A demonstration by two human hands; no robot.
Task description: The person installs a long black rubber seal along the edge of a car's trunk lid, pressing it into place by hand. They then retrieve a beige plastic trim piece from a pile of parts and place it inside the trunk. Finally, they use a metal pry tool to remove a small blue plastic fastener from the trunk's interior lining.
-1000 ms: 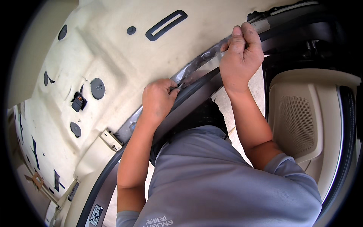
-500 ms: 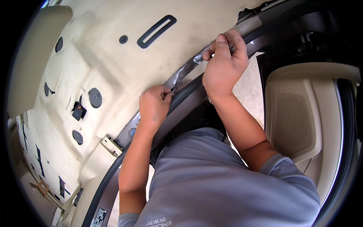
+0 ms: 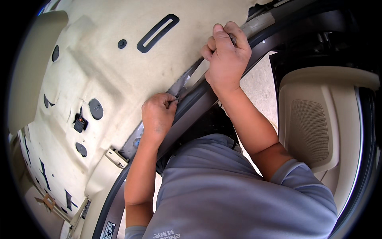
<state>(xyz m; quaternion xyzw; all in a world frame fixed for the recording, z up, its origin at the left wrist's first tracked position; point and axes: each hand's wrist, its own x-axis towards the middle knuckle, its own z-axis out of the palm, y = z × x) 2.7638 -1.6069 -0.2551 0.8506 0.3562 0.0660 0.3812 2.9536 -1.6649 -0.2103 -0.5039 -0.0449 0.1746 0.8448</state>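
Observation:
My left hand (image 3: 157,118) is closed in a pinch at the strip of bare metal sill (image 3: 184,81) between a beige car floor carpet and a black door seal (image 3: 191,96). A thin bit shows at its fingertips, too small to name. Farther right and up along the same sill, my right hand (image 3: 227,59) is curled into a fist over the edge. A small dark, shiny end of something (image 3: 232,39) shows inside its curled fingers; the rest is hidden by the hand.
The beige carpet (image 3: 107,67) has a black slotted frame (image 3: 158,33), round dark plugs and a wire connector (image 3: 80,124) poking through. Beige trim (image 3: 116,157) borders the sill at lower left. An open door with a speaker grille (image 3: 310,129) stands at right.
My right hand has moved left and a little up along the sill. My left hand keeps its pinch at nearly the same spot. The whole view has shifted slightly.

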